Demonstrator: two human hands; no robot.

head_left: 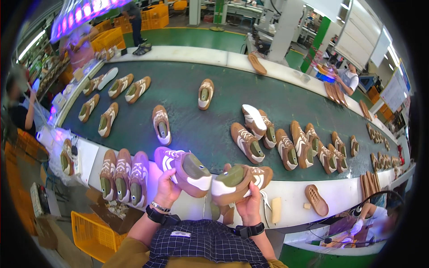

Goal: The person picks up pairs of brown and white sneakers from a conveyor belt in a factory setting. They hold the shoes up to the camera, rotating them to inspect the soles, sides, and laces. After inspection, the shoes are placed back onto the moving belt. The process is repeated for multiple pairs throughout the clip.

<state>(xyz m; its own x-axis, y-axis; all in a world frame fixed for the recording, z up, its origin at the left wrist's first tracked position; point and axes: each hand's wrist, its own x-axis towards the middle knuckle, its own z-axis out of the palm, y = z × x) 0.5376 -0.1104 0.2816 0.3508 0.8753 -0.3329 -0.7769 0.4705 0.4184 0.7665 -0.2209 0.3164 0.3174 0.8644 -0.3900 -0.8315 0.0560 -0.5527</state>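
Note:
My left hand (166, 190) grips a brown and white sneaker (183, 169) on a green last, lifted over the white ledge. A second matching sneaker (241, 180) is in my right hand (248, 204), with its heel close to the first one's heel. Both shoes are held side by side just above the near edge of the dark green conveyor belt (187, 89). Each wrist wears a black band.
Many more brown sneakers (246, 143) lie scattered on the belt. Three stand on the white ledge (123, 176) at my left. A brown sole (316, 200) and a pale block (276, 210) lie at my right. A yellow crate (91, 234) sits below. Other people work around the belt.

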